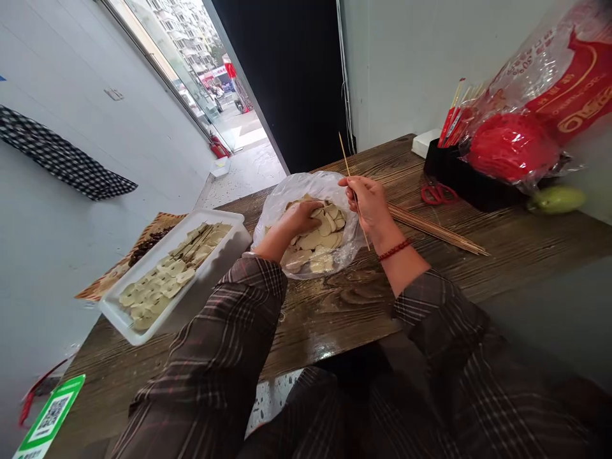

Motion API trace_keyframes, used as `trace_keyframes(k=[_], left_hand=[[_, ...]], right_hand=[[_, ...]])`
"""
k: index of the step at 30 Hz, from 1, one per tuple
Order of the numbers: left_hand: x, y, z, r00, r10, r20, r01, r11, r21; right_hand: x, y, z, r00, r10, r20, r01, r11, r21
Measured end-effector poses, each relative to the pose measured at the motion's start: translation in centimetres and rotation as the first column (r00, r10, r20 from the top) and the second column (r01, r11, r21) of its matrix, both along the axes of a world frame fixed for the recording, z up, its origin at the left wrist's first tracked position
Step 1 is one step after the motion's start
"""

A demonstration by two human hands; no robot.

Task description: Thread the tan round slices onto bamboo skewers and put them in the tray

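Note:
A thin wooden skewer [344, 154] is held upright and slightly tilted in my right hand [367, 199], its fingers wrapped round it. My left hand [300, 217] is down in an open clear plastic bag [273, 203], its fingers bent over a pile of flat pale slices [327, 241]. The fingertips are partly hidden among the slices, but they appear to grip some of them. To the left stands a white plastic tray [138, 335] with pale slices threaded on skewers [165, 277]. A bundle of bare skewers [437, 231] lies on the table right of my right hand.
The dark wooden table [329, 319] holds red-handled scissors [438, 194], a black box [447, 167], a red plastic-wrapped bundle [516, 150] and a green fruit [558, 199] at the right. A patterned mat [165, 223] lies behind the tray. A QR-code card [51, 417] stands at the front left.

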State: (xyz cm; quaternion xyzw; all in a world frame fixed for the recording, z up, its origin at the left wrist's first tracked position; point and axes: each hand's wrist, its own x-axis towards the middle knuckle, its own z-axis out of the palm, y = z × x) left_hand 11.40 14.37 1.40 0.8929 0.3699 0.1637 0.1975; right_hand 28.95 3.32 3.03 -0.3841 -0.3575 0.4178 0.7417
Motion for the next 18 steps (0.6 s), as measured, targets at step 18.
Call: trace_keyframes(k=[18], left_hand=[[-5.0,-7.1,4.0,0.998,0.068,0.001,-0.068,0.997,0.033]], right_hand=[[-0.1,-0.3,-0.1,0.999,-0.023,0.036,0.022,1.0,0.012]])
